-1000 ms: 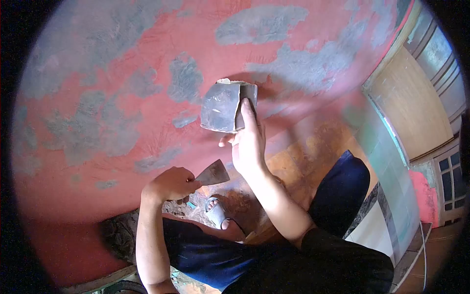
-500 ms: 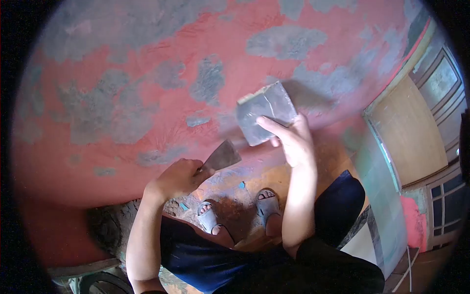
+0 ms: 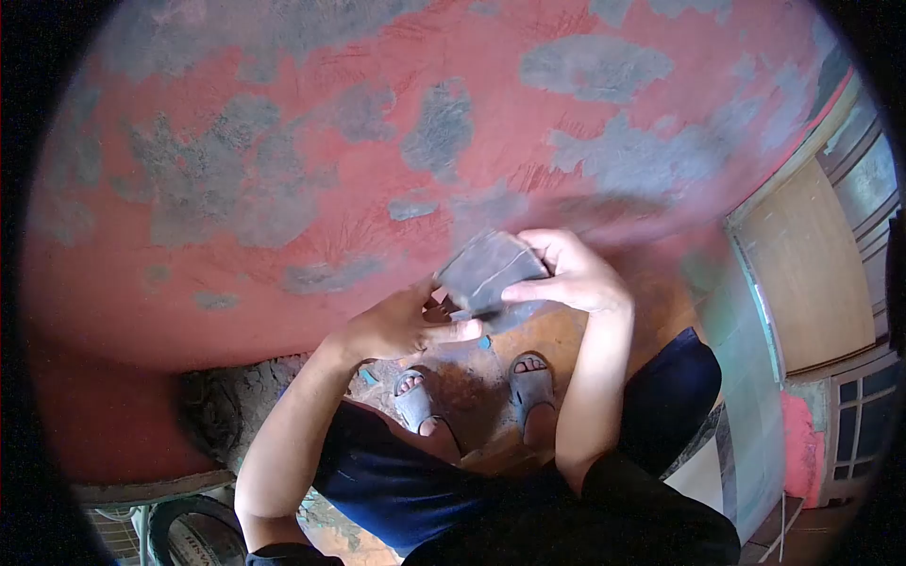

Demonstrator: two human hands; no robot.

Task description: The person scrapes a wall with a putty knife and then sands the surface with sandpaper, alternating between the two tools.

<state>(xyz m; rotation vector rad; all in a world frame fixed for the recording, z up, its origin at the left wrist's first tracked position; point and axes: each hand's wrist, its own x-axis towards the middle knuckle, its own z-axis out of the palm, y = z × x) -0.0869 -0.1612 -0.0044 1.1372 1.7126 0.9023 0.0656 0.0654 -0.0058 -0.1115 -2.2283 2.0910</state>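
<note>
Your right hand [image 3: 578, 275] clamps the dark plate [image 3: 486, 269] before the patchy wall [image 3: 330, 212], where a slackening grip could drop it, and I can't tell if your left hand [image 3: 401, 323] grips its corner.

Along the far left edge of the floor [image 3: 653, 294] we see dark rubble [image 3: 247, 389], with blue-green scraps [image 3: 368, 375] lying inward from it. Past its near left corner we make out a tyre-like ring [image 3: 170, 514]; beyond its right edge, a light wooden board [image 3: 802, 259] and a paned frame [image 3: 861, 424].
</note>
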